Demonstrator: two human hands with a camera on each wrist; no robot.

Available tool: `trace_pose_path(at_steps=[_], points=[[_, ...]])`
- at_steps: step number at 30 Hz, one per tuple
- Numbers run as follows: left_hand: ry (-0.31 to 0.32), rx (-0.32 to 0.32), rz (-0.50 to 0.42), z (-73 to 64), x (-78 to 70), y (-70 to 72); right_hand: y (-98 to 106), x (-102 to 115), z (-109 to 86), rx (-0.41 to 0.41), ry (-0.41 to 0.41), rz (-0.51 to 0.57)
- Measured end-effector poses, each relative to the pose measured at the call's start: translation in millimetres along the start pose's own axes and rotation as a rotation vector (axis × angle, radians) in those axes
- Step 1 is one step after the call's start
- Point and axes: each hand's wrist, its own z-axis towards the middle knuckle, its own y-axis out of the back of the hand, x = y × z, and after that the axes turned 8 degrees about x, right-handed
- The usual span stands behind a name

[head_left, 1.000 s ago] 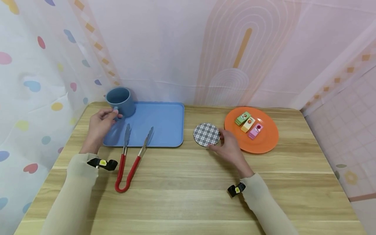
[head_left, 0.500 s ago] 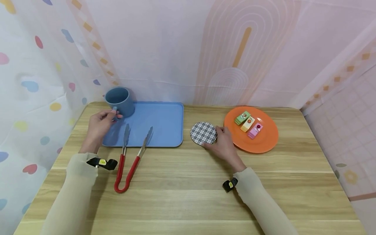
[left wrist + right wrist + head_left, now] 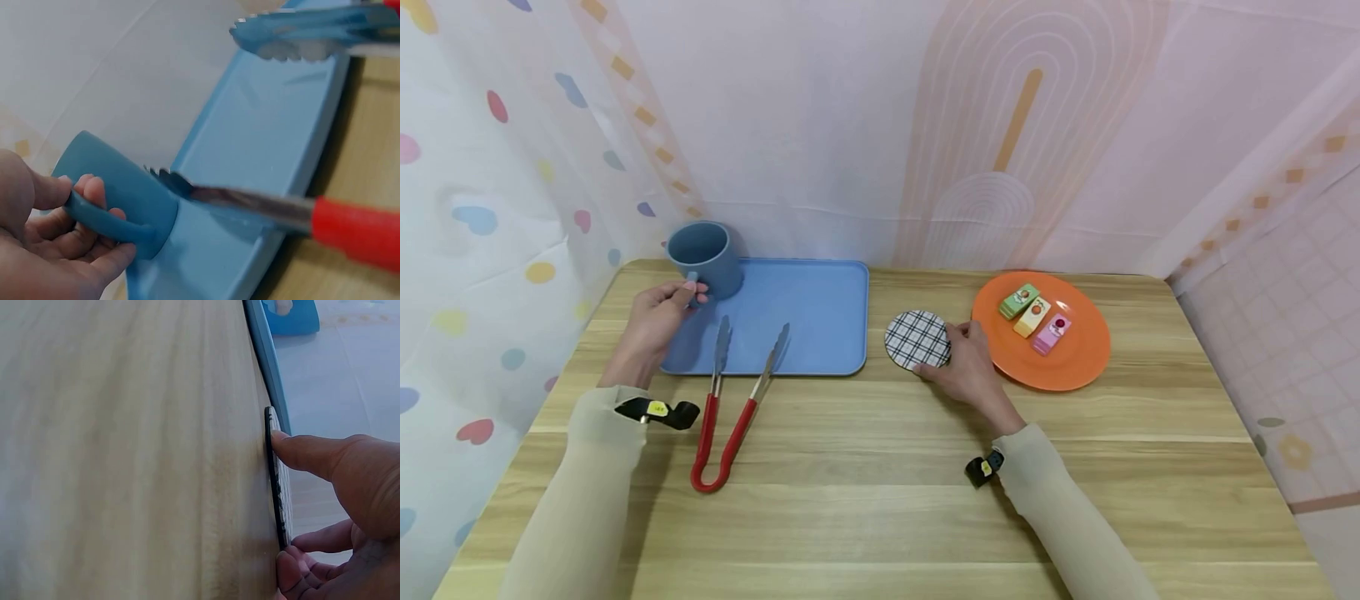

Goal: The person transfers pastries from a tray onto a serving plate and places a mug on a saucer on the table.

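Observation:
In the head view a blue-grey mug stands upright on the left end of the blue tray. My left hand holds the mug's handle, with thumb and fingers curled round it in the left wrist view. A round plaid coaster lies right of the tray, flat on or just at the wooden tabletop. My right hand grips it by the edge; in the right wrist view the thumb lies on one side of the coaster, the fingertips at the opposite edge.
Red-handled tongs lie spread, their metal tips over the tray's near edge. An orange plate at the right bears three small boxes, green, yellow and pink. A patterned cloth hangs behind the table.
My right hand has slid the coaster slightly left, toward the tray, mostly in the first half second. The left hand and the mug stay in place.

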Motion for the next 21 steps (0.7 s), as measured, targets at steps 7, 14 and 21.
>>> trace_pose_path(at_steps=[7, 14, 21], points=[[0.081, -0.093, -0.008, 2.3, 1.7, -3.9, -2.2, 0.6, 1.8, 0.007, -0.002, 0.005], [0.092, -0.135, -0.179, 3.7, 3.5, -5.1, -3.2, -0.4, 1.2, 0.004, -0.005, 0.012], [0.073, -0.133, -0.241, 0.8, 1.1, -7.5, -3.1, -3.3, 0.4, -0.006, 0.0, 0.019]])
